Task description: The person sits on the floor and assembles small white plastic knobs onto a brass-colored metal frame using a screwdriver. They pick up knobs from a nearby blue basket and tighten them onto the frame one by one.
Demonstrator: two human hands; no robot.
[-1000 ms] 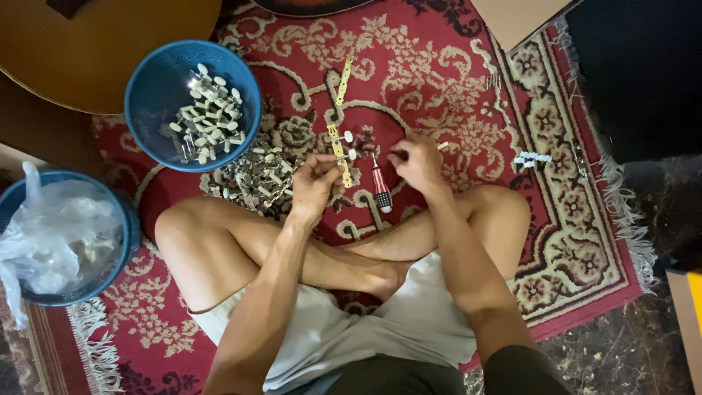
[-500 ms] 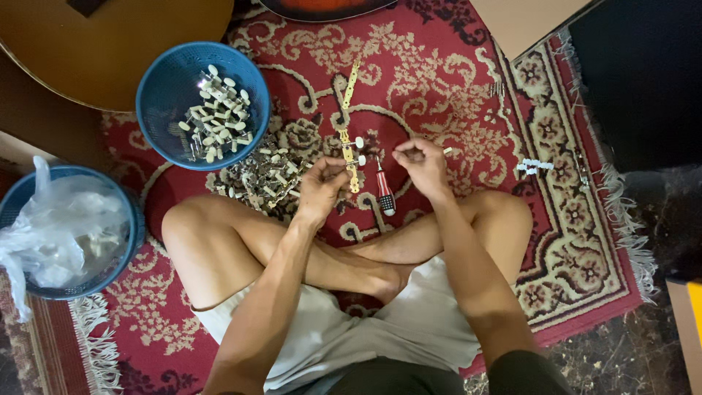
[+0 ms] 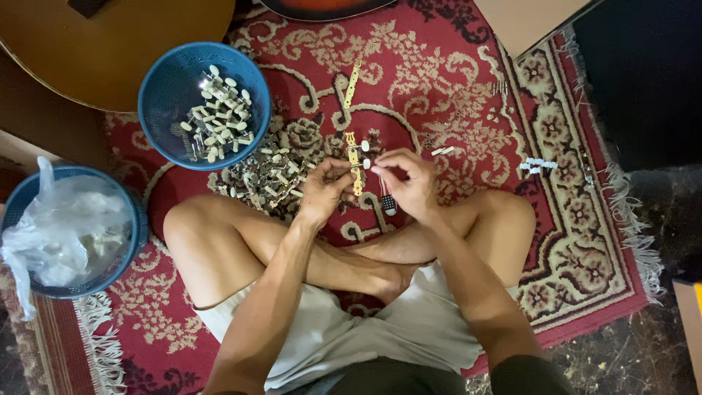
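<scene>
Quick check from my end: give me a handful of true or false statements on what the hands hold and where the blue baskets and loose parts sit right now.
1. The left hand holds a gold metal strip. True.
2. The right hand rests flat on the rug. False: it is raised, pinching a small white-tipped part by the strip.
3. The basket of pegs is red. False: blue.
4. A plastic bag fills the other basket. True.
5. Loose pegs lie heaped on the rug. True.
</scene>
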